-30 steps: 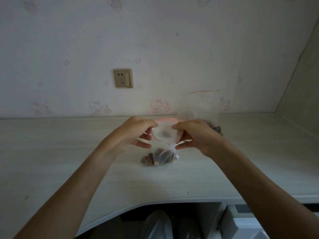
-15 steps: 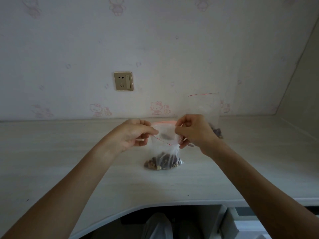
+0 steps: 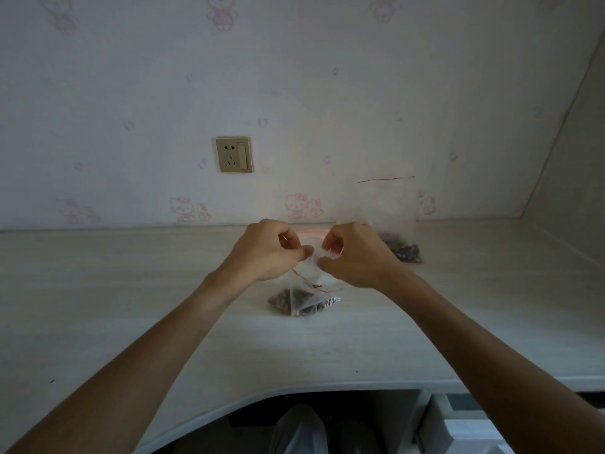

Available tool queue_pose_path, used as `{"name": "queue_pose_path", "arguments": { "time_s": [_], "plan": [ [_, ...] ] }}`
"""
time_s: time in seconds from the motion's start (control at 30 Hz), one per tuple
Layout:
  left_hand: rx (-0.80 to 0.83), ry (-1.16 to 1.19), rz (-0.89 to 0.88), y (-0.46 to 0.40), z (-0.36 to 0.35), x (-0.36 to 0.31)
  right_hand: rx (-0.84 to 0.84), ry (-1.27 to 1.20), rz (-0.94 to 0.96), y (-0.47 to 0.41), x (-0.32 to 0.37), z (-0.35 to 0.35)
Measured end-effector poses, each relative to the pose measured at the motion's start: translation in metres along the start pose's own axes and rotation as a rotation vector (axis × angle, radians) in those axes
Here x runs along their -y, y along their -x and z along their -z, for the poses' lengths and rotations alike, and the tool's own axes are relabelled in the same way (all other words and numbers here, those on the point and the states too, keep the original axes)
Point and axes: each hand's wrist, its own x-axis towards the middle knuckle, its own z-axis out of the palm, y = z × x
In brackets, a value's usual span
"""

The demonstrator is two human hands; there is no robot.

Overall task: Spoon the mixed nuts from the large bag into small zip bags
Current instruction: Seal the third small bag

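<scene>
Since the frame half a second back, both your hands have closed in toward each other along the bag's mouth, and the mouth that stood open between them now looks pinched nearly flat.

Head view: your left hand (image 3: 265,249) and right hand (image 3: 355,253) both pinch the red-striped top edge of the small clear plastic zip bag (image 3: 302,298), fingers curled, thumbs pressing from the near side. Bag hangs from that grip; its bottom, holding a clump of brown mixed nuts (image 3: 281,301), rests on the pale wood-grain desk (image 3: 131,306). Behind your right hand stands the larger clear zip bag (image 3: 388,204) with a red line along its top, dark nuts in its base, against the wall. No spoon in view.

Handling, as a judgement: thin film, soft and slippery, no stiffness of its own; weight sits low in the nuts, light overall. Take hold at the zip strip, the only firm part, and run the pinch along it. Grip the film below and it will likely slide or crumple. Nuts may crack if squeezed.
</scene>
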Motion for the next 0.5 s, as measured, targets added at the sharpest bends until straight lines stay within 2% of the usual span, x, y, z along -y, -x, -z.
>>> {"name": "queue_pose_path", "arguments": {
  "time_s": [0.17, 0.37, 0.5],
  "plan": [
    [-0.006, 0.126, -0.02, -0.007, 0.004, 0.001, -0.023, -0.037, -0.013, -0.007, 0.001, -0.002],
    [-0.029, -0.072, -0.156, -0.014, 0.008, 0.003, -0.164, -0.127, -0.013, -0.013, 0.01, 0.003],
    [-0.074, -0.177, -0.147, -0.015, 0.012, 0.003, -0.114, -0.226, -0.157, -0.017, 0.011, 0.007]
  ]
}}
